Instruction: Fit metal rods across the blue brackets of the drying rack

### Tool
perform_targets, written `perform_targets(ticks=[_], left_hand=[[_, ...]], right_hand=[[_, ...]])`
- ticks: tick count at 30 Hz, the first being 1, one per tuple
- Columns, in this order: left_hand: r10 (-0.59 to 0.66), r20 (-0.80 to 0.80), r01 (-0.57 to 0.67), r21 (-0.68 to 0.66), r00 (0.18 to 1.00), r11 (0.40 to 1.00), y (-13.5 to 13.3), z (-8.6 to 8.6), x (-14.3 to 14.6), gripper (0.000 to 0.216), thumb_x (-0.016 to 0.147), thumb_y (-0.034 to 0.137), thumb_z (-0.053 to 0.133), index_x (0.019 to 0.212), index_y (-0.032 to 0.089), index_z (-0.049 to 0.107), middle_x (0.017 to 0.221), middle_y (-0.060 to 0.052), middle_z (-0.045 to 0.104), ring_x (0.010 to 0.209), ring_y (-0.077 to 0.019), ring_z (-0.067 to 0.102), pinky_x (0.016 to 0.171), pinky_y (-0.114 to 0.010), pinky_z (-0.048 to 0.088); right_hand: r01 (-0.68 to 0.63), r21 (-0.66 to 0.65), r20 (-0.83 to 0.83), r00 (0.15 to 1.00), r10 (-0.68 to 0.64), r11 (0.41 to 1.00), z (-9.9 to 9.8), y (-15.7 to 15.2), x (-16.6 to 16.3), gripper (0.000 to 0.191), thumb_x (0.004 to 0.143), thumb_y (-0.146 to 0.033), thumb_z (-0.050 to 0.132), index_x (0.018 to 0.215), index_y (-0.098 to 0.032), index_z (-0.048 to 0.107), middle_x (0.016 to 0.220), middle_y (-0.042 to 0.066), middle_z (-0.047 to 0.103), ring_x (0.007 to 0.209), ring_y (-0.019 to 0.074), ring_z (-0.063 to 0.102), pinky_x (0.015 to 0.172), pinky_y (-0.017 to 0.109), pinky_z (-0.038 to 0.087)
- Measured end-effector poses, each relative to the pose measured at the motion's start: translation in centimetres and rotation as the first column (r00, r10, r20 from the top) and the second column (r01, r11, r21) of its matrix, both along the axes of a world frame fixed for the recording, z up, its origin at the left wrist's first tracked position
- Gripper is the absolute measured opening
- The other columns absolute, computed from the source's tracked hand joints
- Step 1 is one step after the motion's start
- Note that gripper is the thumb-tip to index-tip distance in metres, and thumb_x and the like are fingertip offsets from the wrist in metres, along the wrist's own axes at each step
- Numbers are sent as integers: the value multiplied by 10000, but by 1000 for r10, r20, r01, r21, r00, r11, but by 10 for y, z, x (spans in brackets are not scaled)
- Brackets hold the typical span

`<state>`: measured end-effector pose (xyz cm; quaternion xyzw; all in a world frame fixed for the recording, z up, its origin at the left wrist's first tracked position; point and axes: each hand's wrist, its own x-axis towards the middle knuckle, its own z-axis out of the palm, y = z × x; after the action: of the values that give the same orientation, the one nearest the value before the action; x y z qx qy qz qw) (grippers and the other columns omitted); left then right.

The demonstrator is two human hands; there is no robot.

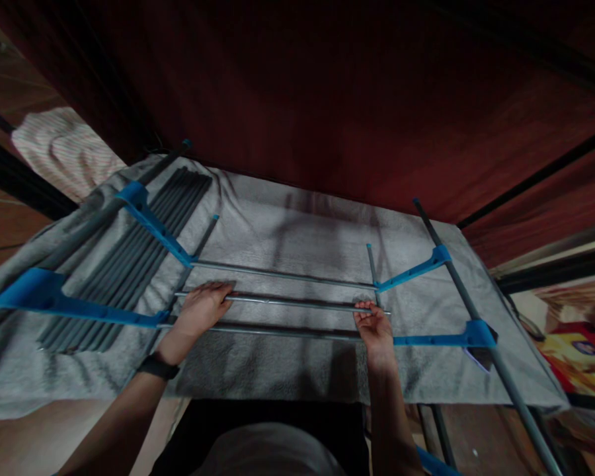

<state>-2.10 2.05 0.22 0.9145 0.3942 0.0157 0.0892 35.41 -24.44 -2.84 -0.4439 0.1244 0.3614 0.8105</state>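
Two hands hold one thin metal rod (297,302), which lies level above the grey cloth (302,225), between a far rod (282,274) and a near rod (277,332) of a frame joined by blue plastic brackets (416,268). Left hand (205,307), above a dark wristband (157,367), lies palm down over the rod's left end, fingers curled over it. Right hand (374,324) wraps its fingers round the right end. Rod is judged light, stiff and smooth, so liable to roll or slip in a loose grip; hold is best taken near both ends, keeping it level. Bundle of spare rods (129,258) lies on the cloth to the left, well apart.
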Motion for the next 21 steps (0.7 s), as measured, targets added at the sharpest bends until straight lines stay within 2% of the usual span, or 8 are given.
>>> perform_targets(ticks=[5,14,21], left_hand=[[25,34,-24,-34,999,999,-1,3,1,333,922,249,557,1130,215,815,1218,-153,818,1177,-343,753,1080,-464,550],[-4,-14,3,-13,1000,1000,-1,5,1,342,958,258,519,1145,194,798,1237,-169,805,1195,-364,746,1076,-473,546],[-28,59,28,-7,998,1000,-2,6,-1,287,959,262,532,1065,223,796,1180,-156,810,1166,-357,750,1074,-478,547]], right_hand=[[3,6,19,1000,-3,1000,1,0,-2,195,726,-44,691,789,-223,647,763,-37,707,765,132,711,746,257,623],[15,22,1,1000,-15,1000,3,1,-4,210,716,-29,696,784,-220,642,745,-40,693,748,123,703,736,245,621],[19,35,-18,1000,-18,999,4,2,-5,201,718,-27,679,783,-213,646,748,-36,699,742,120,706,727,234,618]])
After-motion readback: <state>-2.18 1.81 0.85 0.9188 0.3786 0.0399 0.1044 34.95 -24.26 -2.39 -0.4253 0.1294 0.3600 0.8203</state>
